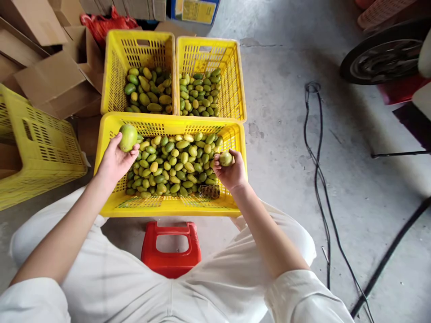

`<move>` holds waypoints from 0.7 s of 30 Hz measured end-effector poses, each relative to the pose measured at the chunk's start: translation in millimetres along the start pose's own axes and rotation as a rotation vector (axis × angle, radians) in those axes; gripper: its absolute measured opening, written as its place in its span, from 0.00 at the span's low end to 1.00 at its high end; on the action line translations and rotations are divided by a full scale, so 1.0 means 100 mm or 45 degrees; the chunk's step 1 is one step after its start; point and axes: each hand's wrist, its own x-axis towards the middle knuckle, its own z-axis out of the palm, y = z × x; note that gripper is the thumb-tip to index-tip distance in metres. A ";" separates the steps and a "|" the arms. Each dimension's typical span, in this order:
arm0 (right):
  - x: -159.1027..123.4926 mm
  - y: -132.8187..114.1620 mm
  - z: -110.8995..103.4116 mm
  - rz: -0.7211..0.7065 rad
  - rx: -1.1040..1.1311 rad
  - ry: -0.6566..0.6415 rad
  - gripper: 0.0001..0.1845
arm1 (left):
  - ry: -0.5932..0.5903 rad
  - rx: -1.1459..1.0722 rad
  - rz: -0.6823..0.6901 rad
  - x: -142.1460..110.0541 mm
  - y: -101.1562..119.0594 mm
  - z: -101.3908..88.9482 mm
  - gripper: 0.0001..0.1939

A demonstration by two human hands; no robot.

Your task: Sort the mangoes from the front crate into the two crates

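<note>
My left hand (117,154) is closed round a large green fruit (128,137), held above the left rim of the front yellow crate (175,211). A smaller, rounder green fruit (225,159) sits in the fingers of my right hand (233,170), over that crate's right side. Many oval green and yellowish fruits (175,166) fill the front crate. Near its front right corner lies a dark, patterned piece (209,191) whose kind I cannot make out. Behind, the left yellow crate (138,38) holds larger fruits (150,89), and the right yellow crate (232,80) holds smaller ones (200,94).
A red stool (171,268) is between my legs. On the left are another yellow crate (50,143) and cardboard boxes (54,80), with a red plastic bag (107,24) behind. Black cables (318,157) lie on the concrete floor at right, near a wheel (384,58).
</note>
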 end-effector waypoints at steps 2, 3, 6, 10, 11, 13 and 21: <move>0.00 0.00 0.01 -0.004 0.038 0.039 0.11 | 0.013 -0.014 0.000 0.00 -0.01 0.00 0.04; -0.01 0.00 0.02 -0.006 0.039 0.036 0.11 | 0.024 -0.024 -0.010 0.00 -0.01 0.01 0.04; -0.02 0.01 0.06 -0.013 -0.007 -0.026 0.12 | 0.036 -0.073 -0.044 -0.03 -0.02 0.04 0.05; -0.04 0.01 0.08 -0.019 -0.019 -0.059 0.12 | 0.022 -0.115 0.001 -0.06 -0.01 0.04 0.02; -0.04 0.01 0.08 -0.021 -0.015 -0.060 0.12 | 0.021 -0.115 0.002 -0.06 0.00 0.03 0.03; -0.05 0.01 0.09 -0.037 -0.010 -0.065 0.12 | 0.020 -0.117 -0.018 -0.06 0.02 0.01 0.05; -0.04 0.01 0.13 -0.075 -0.070 -0.019 0.11 | 0.182 -0.025 -0.143 -0.11 0.05 0.11 0.05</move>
